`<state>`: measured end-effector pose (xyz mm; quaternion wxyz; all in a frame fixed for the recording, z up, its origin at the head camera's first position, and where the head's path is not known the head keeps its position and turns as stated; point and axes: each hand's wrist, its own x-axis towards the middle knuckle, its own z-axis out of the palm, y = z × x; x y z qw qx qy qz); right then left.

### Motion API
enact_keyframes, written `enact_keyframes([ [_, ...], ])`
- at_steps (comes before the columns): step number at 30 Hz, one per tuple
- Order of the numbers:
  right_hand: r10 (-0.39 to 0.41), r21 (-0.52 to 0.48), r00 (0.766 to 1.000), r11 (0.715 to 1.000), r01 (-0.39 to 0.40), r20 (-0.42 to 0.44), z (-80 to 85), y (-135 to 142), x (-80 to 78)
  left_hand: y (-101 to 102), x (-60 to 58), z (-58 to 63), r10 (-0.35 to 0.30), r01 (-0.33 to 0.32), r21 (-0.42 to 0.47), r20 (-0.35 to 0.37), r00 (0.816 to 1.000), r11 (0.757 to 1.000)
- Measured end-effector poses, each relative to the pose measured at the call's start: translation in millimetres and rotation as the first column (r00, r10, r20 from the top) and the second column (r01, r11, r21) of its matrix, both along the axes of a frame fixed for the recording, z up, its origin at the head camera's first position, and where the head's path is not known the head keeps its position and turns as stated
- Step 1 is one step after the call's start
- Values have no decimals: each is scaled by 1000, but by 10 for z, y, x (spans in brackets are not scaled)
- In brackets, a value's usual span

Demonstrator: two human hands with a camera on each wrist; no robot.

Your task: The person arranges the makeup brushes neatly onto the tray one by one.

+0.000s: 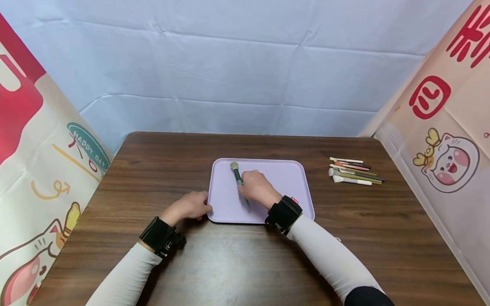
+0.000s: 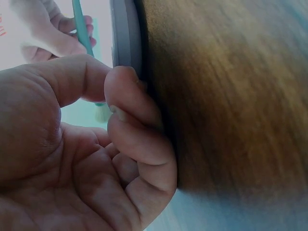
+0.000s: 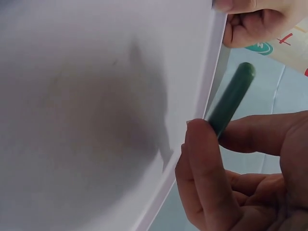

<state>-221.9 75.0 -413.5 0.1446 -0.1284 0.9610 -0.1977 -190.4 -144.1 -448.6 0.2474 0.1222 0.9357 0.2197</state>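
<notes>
A lilac tray (image 1: 283,178) with rounded corners and a low rim lies on the table. The left hand (image 1: 191,205) grips its left rim, thumb and fingers curled at the edge; in the left wrist view the fingers (image 2: 139,120) rest against the tabletop. Over the tray, the right hand (image 1: 258,187) pinches a green makeup brush (image 1: 236,172) by its handle, pale bristles pointing toward the far side. In the right wrist view the rounded handle end (image 3: 236,94) sticks out between thumb and fingertips. The gripped part is hidden.
Several makeup brushes (image 1: 354,173) lie in a loose group to the right of the tray on the brown wooden table (image 1: 172,148). A pale blue cloth (image 1: 229,76) hangs behind, and printed sheets (image 1: 432,140) stand at both sides.
</notes>
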Motion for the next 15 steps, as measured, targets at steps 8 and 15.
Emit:
enact_keyframes([
  [8, 0, -44, 1000, 999, 0, 12, -20, -147, -3, 4, 3, 1, 7, -7, 0, 15, 1000, 1000],
  [15, -12, -52, 999, 999, 13, 30, -21, -262, -15, 3, 2, 1, 13, -13, -4, 13, 1000, 1000],
])
